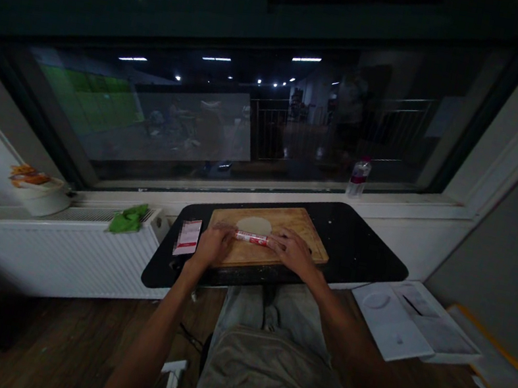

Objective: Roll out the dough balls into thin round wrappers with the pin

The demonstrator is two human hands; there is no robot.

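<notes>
A rolling pin [252, 238] with a red and white printed wrapper lies crosswise on the wooden board. Its left end is under my left hand [215, 244], which is closed around it. My right hand [291, 250] holds the other end, with the fingers bent over it. Just beyond the pin, a round, flat sheet of pale dough [256, 224] shows on the cutting board [304, 223]; the pin crosses its near side. The ends of the pin are hidden by my hands.
The board rests on a black table [362, 255] below a window. At left is a phone [188, 237] with a lit screen. A bottle [359, 177] stands on the sill; a green cloth [128, 218] and white bowl [44, 197] are by the radiator [51, 261]. White boxes [393, 325] lie right.
</notes>
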